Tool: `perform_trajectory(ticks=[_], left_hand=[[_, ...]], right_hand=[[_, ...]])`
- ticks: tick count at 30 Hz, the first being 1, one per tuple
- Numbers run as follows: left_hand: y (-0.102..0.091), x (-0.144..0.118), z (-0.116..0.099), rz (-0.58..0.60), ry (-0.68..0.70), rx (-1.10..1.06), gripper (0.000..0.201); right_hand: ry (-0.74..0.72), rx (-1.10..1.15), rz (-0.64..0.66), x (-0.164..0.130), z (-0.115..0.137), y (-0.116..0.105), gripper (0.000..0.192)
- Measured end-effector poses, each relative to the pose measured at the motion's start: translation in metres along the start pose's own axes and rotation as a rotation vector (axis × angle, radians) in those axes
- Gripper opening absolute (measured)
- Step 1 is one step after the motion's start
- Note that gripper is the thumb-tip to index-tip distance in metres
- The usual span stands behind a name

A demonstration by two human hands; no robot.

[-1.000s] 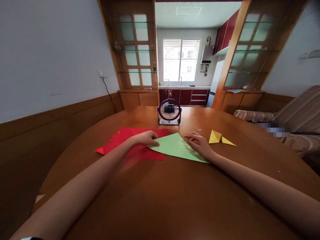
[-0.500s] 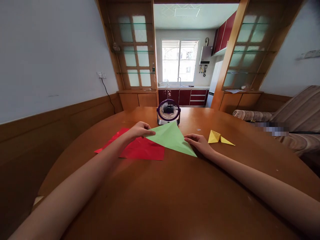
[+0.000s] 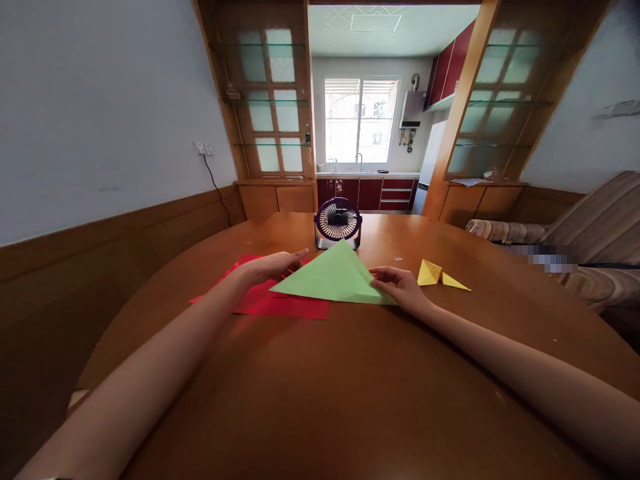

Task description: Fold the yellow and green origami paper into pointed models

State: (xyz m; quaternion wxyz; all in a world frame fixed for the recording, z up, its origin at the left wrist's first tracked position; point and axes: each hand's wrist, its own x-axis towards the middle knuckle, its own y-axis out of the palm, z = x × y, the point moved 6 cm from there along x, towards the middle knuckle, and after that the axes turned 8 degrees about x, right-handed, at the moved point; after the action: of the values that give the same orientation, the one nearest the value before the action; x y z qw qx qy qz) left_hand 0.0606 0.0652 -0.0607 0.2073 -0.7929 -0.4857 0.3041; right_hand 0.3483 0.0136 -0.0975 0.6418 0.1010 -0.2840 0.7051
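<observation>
Green paper (image 3: 333, 279), folded to a triangle, lying on the wooden surface (image 3: 350, 387) across the edge of a red sheet (image 3: 285, 303), right hand (image 3: 400, 285) pinching its near right corner in a closed grip, left hand (image 3: 273, 265) flat and released, fingers extended beside the left edge. Likely to slide or fold crooked with only one corner pinned. Could also drag the red sheet along, or lift in a draught if the small fan (image 3: 338, 223) just behind happens to be running.

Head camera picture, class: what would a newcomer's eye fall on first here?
A green paper triangle at the table's middle, the right hand pinching its right corner and the left hand flat beside its left edge. Red paper lies under it, a purple fan stands behind, and a yellow folded piece sits right.
</observation>
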Motion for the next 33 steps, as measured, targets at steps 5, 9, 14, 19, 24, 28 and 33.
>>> perform_trajectory(ticks=[5,9,14,19,24,28,33], left_hand=[[0.007,0.004,0.000,0.088,0.078,-0.026,0.048],[0.013,-0.003,-0.008,0.106,0.146,-0.041,0.047],[0.017,-0.008,-0.020,0.086,0.192,-0.040,0.051],[0.025,-0.014,-0.033,0.172,0.342,0.036,0.045],[0.026,-0.019,-0.042,0.130,0.383,0.015,0.054],[0.027,-0.023,-0.052,0.111,0.426,-0.014,0.052],[0.028,-0.021,-0.055,0.032,0.375,-0.049,0.050]], right_hand=[[-0.098,-0.088,-0.007,-0.003,0.012,0.001,0.024],[-0.225,-0.126,0.004,-0.004,0.021,0.002,0.019],[-0.275,-0.117,-0.001,-0.005,0.024,0.002,0.016],[-0.251,-0.156,-0.007,-0.006,0.021,0.002,0.016],[-0.226,-0.201,-0.032,-0.006,0.013,0.000,0.016],[-0.235,-0.214,-0.034,-0.006,0.012,0.000,0.016],[-0.360,-0.216,-0.026,-0.006,0.023,0.001,0.014]])
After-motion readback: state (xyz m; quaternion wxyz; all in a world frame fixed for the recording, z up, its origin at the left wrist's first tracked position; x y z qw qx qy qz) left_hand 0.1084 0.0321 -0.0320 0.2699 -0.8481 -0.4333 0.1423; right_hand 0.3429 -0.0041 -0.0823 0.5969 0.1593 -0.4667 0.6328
